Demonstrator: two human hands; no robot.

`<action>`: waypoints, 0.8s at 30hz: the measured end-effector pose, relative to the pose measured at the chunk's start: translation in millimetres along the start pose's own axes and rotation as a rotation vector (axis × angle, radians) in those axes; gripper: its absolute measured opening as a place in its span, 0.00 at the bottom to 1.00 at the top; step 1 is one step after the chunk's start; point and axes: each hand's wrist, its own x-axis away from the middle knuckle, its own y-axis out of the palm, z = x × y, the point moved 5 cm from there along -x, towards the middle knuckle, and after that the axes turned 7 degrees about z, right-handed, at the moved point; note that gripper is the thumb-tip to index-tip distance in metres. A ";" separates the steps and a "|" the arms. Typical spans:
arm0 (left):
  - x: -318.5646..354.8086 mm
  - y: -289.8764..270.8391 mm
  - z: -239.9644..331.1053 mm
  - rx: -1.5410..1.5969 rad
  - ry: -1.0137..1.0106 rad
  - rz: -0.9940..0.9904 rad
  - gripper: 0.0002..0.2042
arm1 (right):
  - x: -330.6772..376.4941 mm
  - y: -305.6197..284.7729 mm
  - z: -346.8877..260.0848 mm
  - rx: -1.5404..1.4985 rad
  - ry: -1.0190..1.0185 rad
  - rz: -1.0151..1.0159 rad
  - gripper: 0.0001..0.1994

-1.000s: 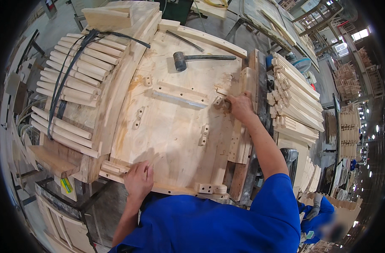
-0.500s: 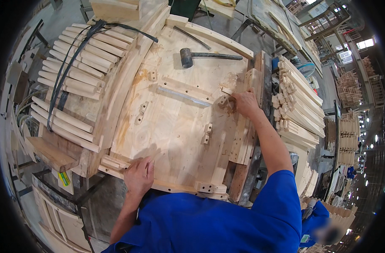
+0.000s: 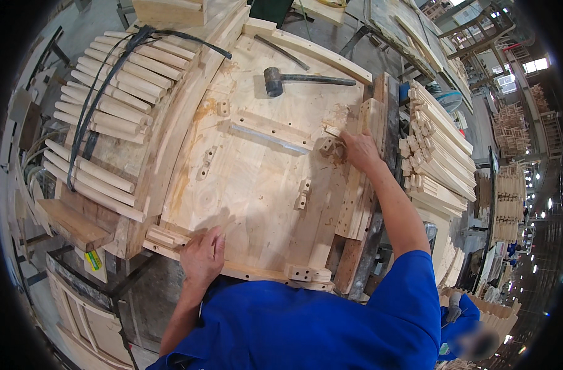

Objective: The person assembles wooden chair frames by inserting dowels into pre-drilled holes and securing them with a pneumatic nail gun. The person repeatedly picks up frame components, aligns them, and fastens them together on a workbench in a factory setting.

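Note:
My left hand rests at the near left edge of a wooden board, its thumb stretched out. Its fingers lie against the end of a pale wooden block, and their undersides are hidden. On the right side of the board, my right hand has its fingers bent and drawn together. A short wooden stick and a small drilled block lie at those fingertips. Whatever the right fingers grip is hidden. Curled wood shavings lie below them.
Further back lie a black mallet and a thin dark bar. A drilled strip crosses the middle. Strapped rounded sticks are stacked at left, square-ended slats at right. A person in blue is at lower right.
Both hands keep almost the same places. The view has shifted very slightly, and the person at lower right has moved a little.

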 end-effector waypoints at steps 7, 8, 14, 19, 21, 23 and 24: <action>0.4 1.0 -0.9 0.015 0.026 0.051 0.10 | 5.0 1.7 -1.6 -0.013 -0.018 0.044 0.15; 0.0 0.8 -0.5 0.008 0.031 0.049 0.10 | 6.0 2.3 -2.0 -0.028 -0.003 0.049 0.14; 0.3 -0.9 -0.1 0.011 0.036 0.057 0.10 | 11.8 -1.0 -5.0 -0.060 -0.005 0.218 0.12; 0.6 -1.5 0.6 0.006 0.016 0.019 0.10 | 9.1 2.9 -4.3 -0.099 0.041 0.141 0.11; -0.2 -2.4 1.3 0.011 0.019 0.021 0.10 | 11.3 5.7 -4.2 -0.092 0.048 0.120 0.11; -1.0 -2.7 1.6 0.020 0.032 0.041 0.09 | 14.0 6.9 -3.0 -0.116 0.047 0.156 0.11; -1.3 -2.3 1.7 0.023 0.039 0.059 0.09 | 14.4 6.2 -4.1 -0.130 0.044 0.172 0.11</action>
